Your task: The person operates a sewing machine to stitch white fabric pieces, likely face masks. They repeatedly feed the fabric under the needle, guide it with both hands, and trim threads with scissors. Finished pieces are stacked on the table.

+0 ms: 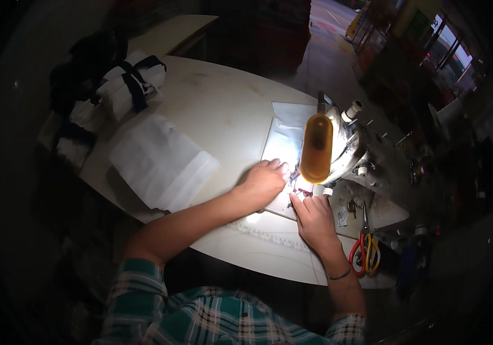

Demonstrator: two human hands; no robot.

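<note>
My left hand (262, 185) rests on a white cloth piece (281, 141) at the sewing machine (347, 149), fingers lying slightly bent on it. Just right of it, my right hand (315, 224) has its index finger stretched to the cloth beside the presser area, the other fingers bent and the thumb mostly hidden. An amber oval cover (316, 146) on the machine head hides part of the stitching spot, where a small pink piece (304, 185) shows. Red-and-yellow handled scissors (366, 253) lie to the right of my right hand.
A loose white fabric piece (160, 161) lies on the table (212, 98) to the left. Bundles of white and dark cloth (125, 86) are piled at the far left. A measuring scale (266, 236) runs along the near part of the table. Small metal bits lie beside the machine.
</note>
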